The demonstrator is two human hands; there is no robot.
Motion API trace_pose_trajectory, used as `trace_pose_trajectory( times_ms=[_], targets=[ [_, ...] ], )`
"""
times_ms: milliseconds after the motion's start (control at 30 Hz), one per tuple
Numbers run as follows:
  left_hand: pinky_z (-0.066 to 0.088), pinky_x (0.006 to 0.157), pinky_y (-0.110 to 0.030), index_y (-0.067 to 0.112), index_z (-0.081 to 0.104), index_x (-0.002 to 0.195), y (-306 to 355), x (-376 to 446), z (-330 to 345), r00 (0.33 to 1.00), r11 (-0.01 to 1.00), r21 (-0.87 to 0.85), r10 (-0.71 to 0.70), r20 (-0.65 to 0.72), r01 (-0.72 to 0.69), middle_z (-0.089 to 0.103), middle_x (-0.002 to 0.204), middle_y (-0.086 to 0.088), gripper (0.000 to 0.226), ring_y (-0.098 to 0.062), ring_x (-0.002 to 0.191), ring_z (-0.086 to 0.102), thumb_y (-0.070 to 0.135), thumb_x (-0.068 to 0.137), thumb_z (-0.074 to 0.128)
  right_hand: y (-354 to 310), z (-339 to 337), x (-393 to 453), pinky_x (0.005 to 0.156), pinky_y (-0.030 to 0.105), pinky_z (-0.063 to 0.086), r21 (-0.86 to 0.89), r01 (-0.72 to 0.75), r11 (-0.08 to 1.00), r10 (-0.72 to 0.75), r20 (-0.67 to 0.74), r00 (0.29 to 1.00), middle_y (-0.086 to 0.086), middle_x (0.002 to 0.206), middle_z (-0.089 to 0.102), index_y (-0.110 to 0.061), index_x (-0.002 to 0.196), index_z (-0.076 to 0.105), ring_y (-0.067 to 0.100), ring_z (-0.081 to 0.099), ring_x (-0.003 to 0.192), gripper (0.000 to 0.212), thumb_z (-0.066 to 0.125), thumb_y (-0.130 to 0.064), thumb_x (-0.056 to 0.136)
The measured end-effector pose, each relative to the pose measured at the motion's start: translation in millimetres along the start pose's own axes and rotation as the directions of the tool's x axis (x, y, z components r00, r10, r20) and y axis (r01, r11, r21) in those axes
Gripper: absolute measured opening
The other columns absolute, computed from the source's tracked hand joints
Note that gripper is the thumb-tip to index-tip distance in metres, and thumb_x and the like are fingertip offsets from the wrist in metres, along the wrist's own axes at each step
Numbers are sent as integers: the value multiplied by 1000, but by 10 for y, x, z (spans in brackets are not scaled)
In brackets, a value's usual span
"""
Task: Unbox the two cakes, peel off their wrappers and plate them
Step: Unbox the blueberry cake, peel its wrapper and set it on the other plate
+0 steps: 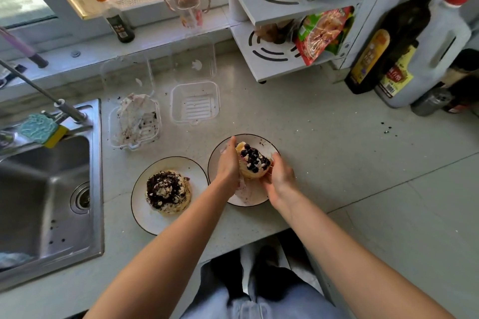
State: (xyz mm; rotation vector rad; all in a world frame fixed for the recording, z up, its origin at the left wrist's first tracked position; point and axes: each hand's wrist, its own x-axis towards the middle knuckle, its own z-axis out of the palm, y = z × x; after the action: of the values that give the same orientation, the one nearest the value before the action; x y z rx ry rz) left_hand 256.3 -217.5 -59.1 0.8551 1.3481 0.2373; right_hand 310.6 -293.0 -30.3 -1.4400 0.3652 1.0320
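A blueberry-topped cake (252,162) is tilted over the right plate (264,141). My left hand (228,163) grips its left side and my right hand (280,179) grips its right side. A stained wrapper (245,193) lies under the cake on that plate. On the left plate (145,211) sits a chocolate-crumb cake (168,190), bare of wrapper. Two clear boxes stand open behind the plates: the left box (133,122) holds a smeared used wrapper (137,116), the right box (194,103) has nothing in it.
A steel sink (44,189) with a tap and sponge fills the left. A white rack (285,41) with a snack bag stands at the back right, beside dark bottles (388,41) and a white jug. The counter's front edge runs just below the plates.
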Motion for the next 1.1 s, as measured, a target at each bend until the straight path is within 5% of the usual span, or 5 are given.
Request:
trace_pose_trajectory(
  times_ms=[133,300,533,733,1100],
  targets=[
    [43,95,-37,14,53,126,112,-218,39,1000,997,72,10,22,-11,60,121,-11,54,-27,115,56,53,94,33,2,-11,-24,96,42,46,7,-6,1000,6,-31,1000,24,124,58,6,124,51,35,56,115,37,37,-19,100],
    [46,76,-35,2,54,119,97,-154,-24,990,947,292,138,20,-138,59,117,-21,55,-29,93,58,37,99,16,-41,-12,-58,90,38,45,65,-11,998,11,-5,1000,24,127,56,5,124,51,30,57,101,37,34,-16,100],
    [42,78,-39,12,40,72,144,-81,-159,965,803,550,263,21,-231,50,89,-15,37,-23,83,44,23,97,15,-55,1,-77,93,38,45,70,-27,997,28,-14,999,24,131,54,4,128,49,35,52,120,38,32,-17,101],
    [48,95,-50,-1,50,84,147,-150,-287,940,646,695,312,138,-316,56,113,-35,41,-42,106,55,14,100,16,-10,20,-62,97,41,44,0,-15,1000,15,-16,1000,24,129,55,5,127,48,33,53,118,38,34,-19,101],
    [43,83,-40,-7,51,111,125,-169,-434,920,291,905,334,207,-310,60,116,-27,29,-40,103,58,5,95,31,90,53,6,94,39,45,-86,1,996,-4,-33,999,18,122,59,0,124,52,26,56,102,40,35,-27,100]
  ],
)
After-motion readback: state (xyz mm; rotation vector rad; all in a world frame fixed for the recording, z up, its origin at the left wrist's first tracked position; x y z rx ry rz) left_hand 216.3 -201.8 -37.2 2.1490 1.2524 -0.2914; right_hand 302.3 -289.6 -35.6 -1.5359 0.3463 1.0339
